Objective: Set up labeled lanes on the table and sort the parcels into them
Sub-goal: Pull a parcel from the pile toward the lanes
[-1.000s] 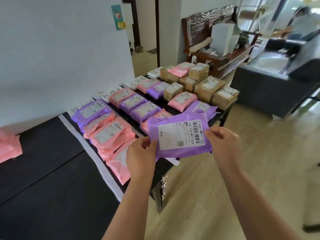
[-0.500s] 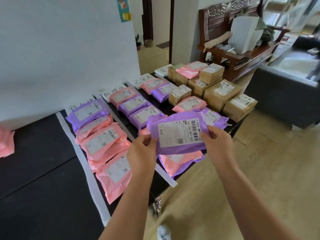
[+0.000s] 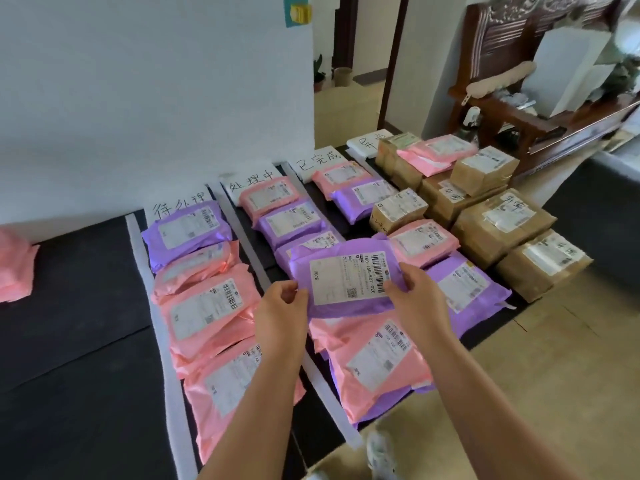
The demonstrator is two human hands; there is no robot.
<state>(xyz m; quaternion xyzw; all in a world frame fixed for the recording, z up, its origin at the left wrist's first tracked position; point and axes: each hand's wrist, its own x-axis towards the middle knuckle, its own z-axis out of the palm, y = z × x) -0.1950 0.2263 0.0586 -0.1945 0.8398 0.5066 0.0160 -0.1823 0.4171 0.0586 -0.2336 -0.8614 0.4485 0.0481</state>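
The left hand (image 3: 282, 306) pinches the near-left edge of a purple parcel (image 3: 346, 275), thumb curled against the fingers. The right hand (image 3: 415, 292) grips the parcel's right edge with the thumb laid on top beside the barcode. The parcel is held flat and label up, in the air over the near half of the second lane. Directly under it a pink parcel (image 3: 377, 358) lies on another purple one, reaching toward the desk's near edge. To the left, past a white strip (image 3: 325, 386), the first lane has one purple mailer at its far end. Overlapping pink mailers (image 3: 207, 313) fill the rest of that lane down to the near side. To the right, the third lane holds a purple mailer (image 3: 464, 289) with a pink one just beyond it. Brown cartons (image 3: 502, 226), some of them stacked, crowd the desk's right end. Handwritten paper labels (image 3: 247, 181) head the lanes at the far side, against a white wall (image 3: 138, 98). The desk (image 3: 69, 323) is black, and left of the outermost strip it carries a pink pile (image 3: 15, 268) at the view's left margin. Off the desk's right end there is pale floor (image 3: 554, 375), with a dark sofa (image 3: 609, 202) and a carved wooden bench (image 3: 519, 81) farther off. A shoe (image 3: 381, 455) shows below the near edge.
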